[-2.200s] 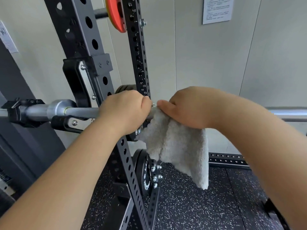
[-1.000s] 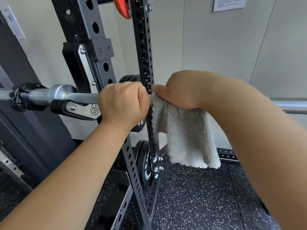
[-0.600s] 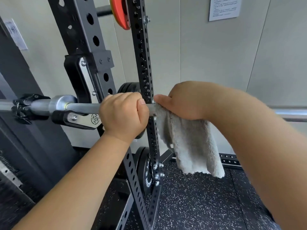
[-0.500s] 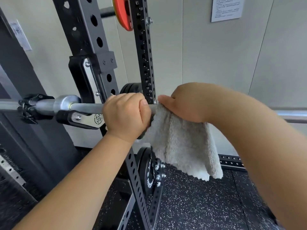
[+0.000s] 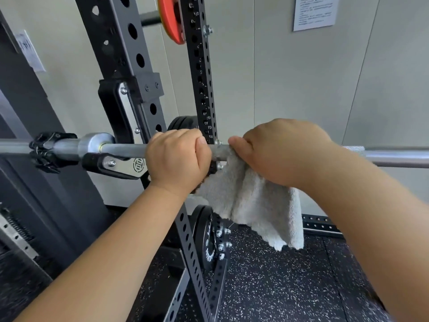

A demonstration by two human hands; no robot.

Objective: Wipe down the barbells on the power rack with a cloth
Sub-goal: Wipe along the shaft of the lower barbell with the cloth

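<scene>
Barbell (image 5: 125, 150) lies level in hook of rack (image 5: 200, 73). Left hand (image 5: 176, 159) wrapped bare round shaft, steadying it. Right hand (image 5: 283, 152) clasps cloth (image 5: 255, 205) over shaft just beside left hand; cloth tail hangs free. Judgement: wiping under way near rack end. Long stretch of shaft to right and end sleeve likely outstanding.

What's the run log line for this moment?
left hand: grips barbell | right hand: holds cloth on barbell | cloth: rest hangs below | phase: wiping shaft
</scene>
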